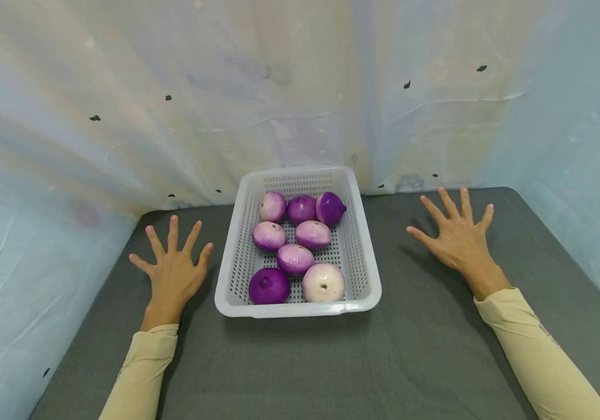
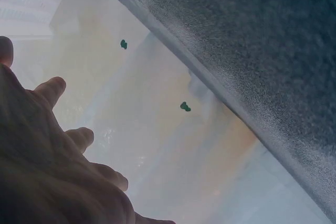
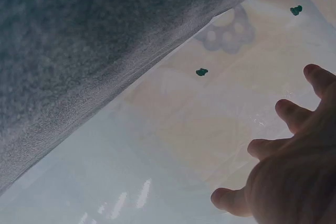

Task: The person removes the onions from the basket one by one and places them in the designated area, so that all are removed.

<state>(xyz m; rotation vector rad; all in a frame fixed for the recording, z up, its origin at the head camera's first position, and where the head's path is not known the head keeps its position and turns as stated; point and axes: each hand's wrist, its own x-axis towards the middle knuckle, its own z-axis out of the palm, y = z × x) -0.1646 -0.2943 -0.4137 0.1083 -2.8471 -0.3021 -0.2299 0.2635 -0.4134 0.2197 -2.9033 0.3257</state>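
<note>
The white perforated basket (image 1: pixel 300 311) holds eight red onions (image 1: pixel 295 260). The left hand (image 1: pixel 175 277) and right hand (image 1: pixel 459 238), fingers spread wide, flank it.

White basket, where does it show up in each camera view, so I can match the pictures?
Head: white basket, around the middle.
Left wrist: part of the white basket, top left corner, cut off.
Right wrist: not in it.
Shared landmark: the dark gray tabletop, in all three views.

Eight purple-and-white onions (image 1: pixel 295 259), variously turned, in white perforated basket (image 1: pixel 300 310).
</note>
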